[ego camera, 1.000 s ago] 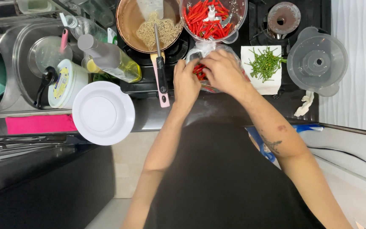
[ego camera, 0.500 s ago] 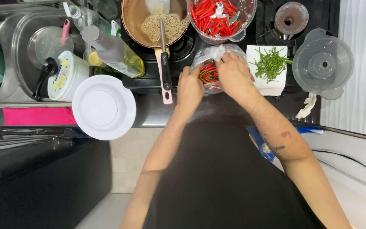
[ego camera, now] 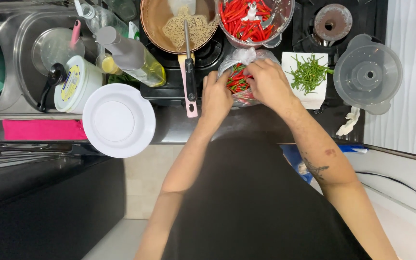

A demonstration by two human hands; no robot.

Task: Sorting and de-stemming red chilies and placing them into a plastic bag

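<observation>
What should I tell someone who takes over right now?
Left hand: grip closed on the left side of the clear plastic bag of chillies.
Right hand: grip closed on the bag's right side and bunched top.
The bag sits on the dark counter, just below the chopper bowl.
Done: chopper bowl already holds many red chillies; green stems lie piled on the white paper.
Left: some chillies remain in the bag; the bowl's clear lid sits off to the right.
</observation>
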